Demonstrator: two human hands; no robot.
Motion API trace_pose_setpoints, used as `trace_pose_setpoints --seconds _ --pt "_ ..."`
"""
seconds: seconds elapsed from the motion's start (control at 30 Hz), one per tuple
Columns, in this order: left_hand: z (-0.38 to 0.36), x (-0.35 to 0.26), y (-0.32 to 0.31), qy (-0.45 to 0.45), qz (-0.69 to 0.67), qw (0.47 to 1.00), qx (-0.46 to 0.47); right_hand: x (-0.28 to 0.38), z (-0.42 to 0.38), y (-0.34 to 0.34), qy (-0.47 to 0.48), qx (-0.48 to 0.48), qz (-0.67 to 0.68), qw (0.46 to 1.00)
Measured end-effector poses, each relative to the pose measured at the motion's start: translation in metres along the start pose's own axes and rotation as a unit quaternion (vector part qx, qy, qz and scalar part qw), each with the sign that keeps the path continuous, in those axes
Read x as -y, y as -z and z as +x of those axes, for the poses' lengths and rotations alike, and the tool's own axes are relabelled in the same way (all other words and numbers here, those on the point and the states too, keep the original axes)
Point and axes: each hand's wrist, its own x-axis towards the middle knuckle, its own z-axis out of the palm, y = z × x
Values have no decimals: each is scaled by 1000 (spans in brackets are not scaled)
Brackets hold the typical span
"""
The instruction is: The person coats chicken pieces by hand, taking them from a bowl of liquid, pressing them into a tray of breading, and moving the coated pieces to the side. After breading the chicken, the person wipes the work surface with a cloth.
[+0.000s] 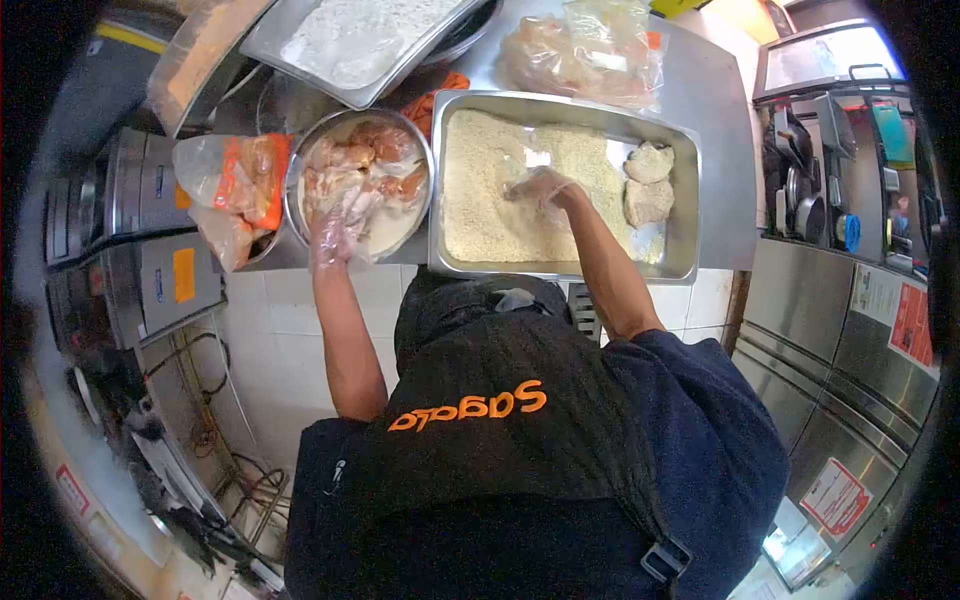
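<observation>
My left hand [335, 235], in a clear plastic glove, reaches into a round metal bowl [427, 190] on the left. Raw chicken pieces [372, 142] lie there in a pale, milky batter [395, 228]. Its fingers close around a batter-coated chicken piece [350, 190], partly hidden by the glare of the glove. To the right is a deep steel tray [560, 272] of pale breadcrumbs [480, 225]. My right hand [545, 190], also gloved, rests low over the crumbs, fingers apart and holding nothing visible. Two crumb-coated pieces [650, 183] lie at the tray's right end.
A tray of white flour [360, 40] stands at the back left. Plastic bags of raw meat sit beside the bowl [250, 185] and behind the crumb tray [585, 55]. An orange cloth [435, 100] lies between. Shelves with pans [805, 190] stand at right.
</observation>
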Motion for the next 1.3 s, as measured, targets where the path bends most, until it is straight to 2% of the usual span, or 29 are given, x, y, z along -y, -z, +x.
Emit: trace_pose_setpoints --seconds 0.13,0.2,0.23,0.3,0.33,0.37,0.43,0.47,0.53,0.57,0.63,0.67,0.7,0.73,0.8,0.83,0.9,0.97,1.0,1.07,1.1,1.13,1.2,1.27,1.3 --pt "13 11 14 -44 34 998 -34 -8 -17 12 50 -2 -43 998" --pt "40 23 41 -60 150 986 -32 -3 -32 20 214 -64 119 967" --pt "36 23 38 -60 152 986 -32 0 -39 25 214 -64 120 967" --pt "24 19 24 -132 172 976 18 15 -60 41 155 -150 -59 975" --pt "20 16 17 -157 178 971 35 46 -95 47 151 -157 -69 974" --pt "17 14 9 -126 163 979 -6 38 -91 43 150 -161 -67 973" --pt "8 8 -9 -94 151 983 -41 16 -78 29 272 -238 -174 916" --pt "0 5 -21 -110 132 985 -25 12 -80 27 270 -243 -172 916" --pt "-5 3 -29 -125 115 985 -6 4 -92 18 91 -144 -203 964" --pt "-4 3 -29 -136 71 988 13 1 -96 13 0 -91 -216 972" --pt "1 6 -23 -150 26 988 28 -42 -72 -12 31 68 -238 968" --pt "9 8 -16 -165 11 984 61 -43 -68 -19 81 97 -98 987" --pt "16 12 -8 -179 -3 979 95 -44 -64 -26 121 140 45 982" --pt "13 11 -10 -179 -2 979 94 -25 -61 -35 56 146 79 985" --pt "2 3 -24 -172 -67 967 177 10 -57 -49 -9 149 114 982" --pt "-4 -1 -31 -174 -65 966 180 28 -56 -54 -20 152 135 979" --pt "-15 -7 -38 -92 -123 983 101 36 -51 -55 -29 154 160 975" --pt "-18 -9 -40 -100 -106 984 99 35 -38 -52 1 107 212 971" --pt "-19 -10 -41 -108 -91 986 93 32 -28 -45 3 106 212 971" --pt "-28 -13 -47 -120 -58 989 71 13 -3 -32 61 26 163 984" --pt "-32 -13 -48 -130 -24 990 49 0 11 -30 61 28 164 984" --pt "-32 -11 -46 -130 -22 990 49 -16 27 -30 85 -107 5 991" --pt "-25 1 -36 -136 18 990 -18 -39 48 -29 98 -240 -149 954" --pt "-16 10 -29 -144 31 989 0 -47 65 -15 197 -235 -217 927" --pt "-14 13 -22 -151 45 987 7 -48 72 -10 196 -237 -215 927"
